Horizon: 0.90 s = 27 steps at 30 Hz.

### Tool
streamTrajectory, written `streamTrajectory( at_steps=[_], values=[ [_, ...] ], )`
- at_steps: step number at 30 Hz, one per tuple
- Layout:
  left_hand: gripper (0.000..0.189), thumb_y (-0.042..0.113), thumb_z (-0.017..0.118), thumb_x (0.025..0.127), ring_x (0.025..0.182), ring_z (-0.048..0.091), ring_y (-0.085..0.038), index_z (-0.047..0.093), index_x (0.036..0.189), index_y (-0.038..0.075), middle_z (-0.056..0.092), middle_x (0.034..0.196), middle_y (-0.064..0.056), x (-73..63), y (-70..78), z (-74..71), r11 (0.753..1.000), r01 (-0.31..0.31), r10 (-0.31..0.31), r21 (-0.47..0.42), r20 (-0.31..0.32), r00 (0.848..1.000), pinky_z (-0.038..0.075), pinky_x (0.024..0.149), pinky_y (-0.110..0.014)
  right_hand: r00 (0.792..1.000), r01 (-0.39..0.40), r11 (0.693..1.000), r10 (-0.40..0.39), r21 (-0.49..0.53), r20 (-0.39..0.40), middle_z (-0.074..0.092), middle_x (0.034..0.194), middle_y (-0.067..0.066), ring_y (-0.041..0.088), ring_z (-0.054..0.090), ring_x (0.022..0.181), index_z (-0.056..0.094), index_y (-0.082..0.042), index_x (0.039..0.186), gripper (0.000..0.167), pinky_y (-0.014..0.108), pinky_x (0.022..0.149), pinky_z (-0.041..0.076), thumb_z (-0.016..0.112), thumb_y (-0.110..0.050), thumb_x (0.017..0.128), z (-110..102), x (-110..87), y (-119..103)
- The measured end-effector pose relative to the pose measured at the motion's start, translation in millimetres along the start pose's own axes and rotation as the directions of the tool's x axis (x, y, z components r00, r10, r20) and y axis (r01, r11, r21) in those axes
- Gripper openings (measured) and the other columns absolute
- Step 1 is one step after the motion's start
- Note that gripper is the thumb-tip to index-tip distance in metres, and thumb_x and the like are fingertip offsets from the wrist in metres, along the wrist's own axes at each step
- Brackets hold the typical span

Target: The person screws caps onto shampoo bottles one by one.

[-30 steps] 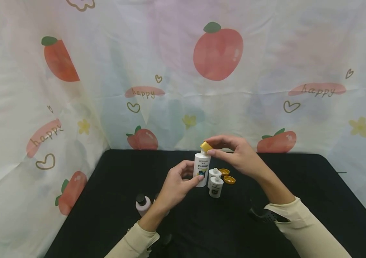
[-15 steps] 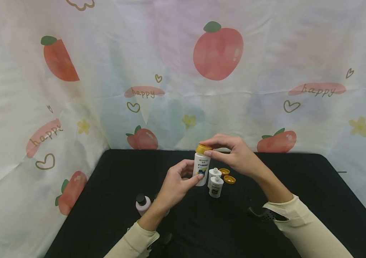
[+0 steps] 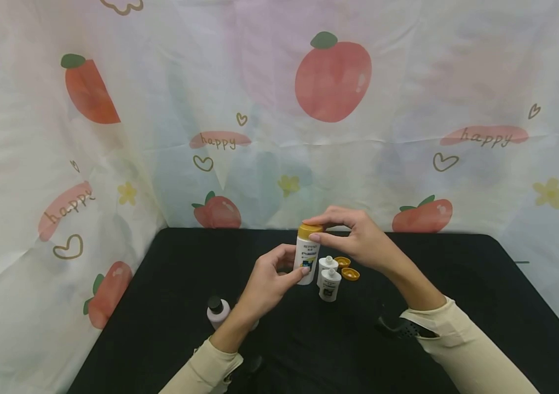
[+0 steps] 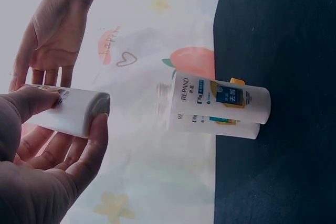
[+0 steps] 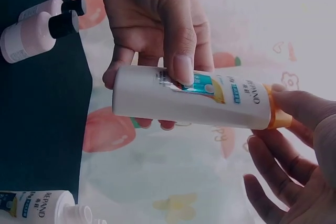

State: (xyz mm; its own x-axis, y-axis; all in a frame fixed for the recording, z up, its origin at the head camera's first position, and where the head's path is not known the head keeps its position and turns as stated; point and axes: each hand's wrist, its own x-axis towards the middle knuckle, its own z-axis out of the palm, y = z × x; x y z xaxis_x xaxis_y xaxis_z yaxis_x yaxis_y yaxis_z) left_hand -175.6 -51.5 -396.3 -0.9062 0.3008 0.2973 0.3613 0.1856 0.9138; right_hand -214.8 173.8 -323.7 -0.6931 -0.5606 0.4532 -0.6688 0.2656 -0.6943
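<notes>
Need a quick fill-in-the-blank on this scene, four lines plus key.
1. The left hand holds a white bottle printed with the brand word ____.
2. The hand pinching that bottle's yellow-orange cap is the person's ____ one.
3. Exactly ____ uncapped white bottles stand on the table.
4. The pale pink bottles wear ____ caps.

Missing words: REPAND; right; two; black.

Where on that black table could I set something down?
The black table looks bare right of the right forearm, out to the edge, and at back left, between the pink bottles and the back edge. It's crowded mid-table, where two uncapped white bottles and two yellow caps cluster by the held bottle.
</notes>
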Motion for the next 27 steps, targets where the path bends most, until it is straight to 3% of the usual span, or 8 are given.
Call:
streamTrajectory(
  at_steps=[7, 12, 20, 27],
  values=[
    [0.033, 0.016, 0.075, 0.093, 0.103, 0.069, -0.019, 0.067, 0.124, 0.010, 0.071, 0.115, -0.007, -0.3, -1.6, -1.4, 1.000, 0.006, -0.006, 0.008, -0.010, 1.000, 0.058, 0.088, -0.035, 0.997, 0.076, 0.991, -0.074, -0.108, 0.028, 0.066, 0.104, -0.009, 0.011, 0.057, 0.089, 0.071, -0.017, 0.130, 0.036, 0.027, 0.071, 0.050, 0.072, -0.008, 0.095, -3.2, -0.2, -1.2],
    [0.033, 0.017, 0.075, 0.094, 0.104, 0.069, -0.019, 0.067, 0.125, 0.011, 0.071, 0.114, -0.007, -1.4, -1.7, -2.4, 1.000, 0.011, -0.011, -0.001, -0.015, 1.000, 0.057, 0.088, -0.035, 0.994, 0.093, 0.988, -0.086, -0.119, 0.064, 0.066, 0.107, -0.008, 0.011, 0.056, 0.088, 0.068, -0.014, 0.134, 0.039, 0.027, 0.068, 0.048, 0.069, -0.005, 0.096, -6.8, -0.7, -2.7],
    [0.032, 0.016, 0.077, 0.093, 0.099, 0.069, -0.016, 0.068, 0.124, 0.012, 0.072, 0.111, -0.005, -1.2, -1.6, -2.5, 1.000, 0.000, 0.000, 0.014, 0.003, 1.000, 0.057, 0.088, -0.033, 0.991, 0.133, 0.989, -0.133, -0.072, 0.011, 0.071, 0.103, -0.007, 0.010, 0.061, 0.090, 0.074, -0.013, 0.123, 0.041, 0.024, 0.074, 0.054, 0.080, -0.003, 0.084, -6.6, 1.0, 3.6],
    [0.032, 0.016, 0.076, 0.093, 0.101, 0.069, -0.018, 0.068, 0.124, 0.011, 0.072, 0.112, -0.007, -1.9, -1.2, -3.0, 1.000, 0.002, -0.002, 0.007, 0.000, 1.000, 0.058, 0.086, -0.034, 0.983, 0.179, 0.976, -0.182, -0.123, -0.018, 0.066, 0.089, -0.010, 0.007, 0.058, 0.083, 0.075, -0.012, 0.121, 0.042, 0.025, 0.073, 0.052, 0.083, -0.002, 0.080, -6.2, 1.3, 8.2]
  ],
)
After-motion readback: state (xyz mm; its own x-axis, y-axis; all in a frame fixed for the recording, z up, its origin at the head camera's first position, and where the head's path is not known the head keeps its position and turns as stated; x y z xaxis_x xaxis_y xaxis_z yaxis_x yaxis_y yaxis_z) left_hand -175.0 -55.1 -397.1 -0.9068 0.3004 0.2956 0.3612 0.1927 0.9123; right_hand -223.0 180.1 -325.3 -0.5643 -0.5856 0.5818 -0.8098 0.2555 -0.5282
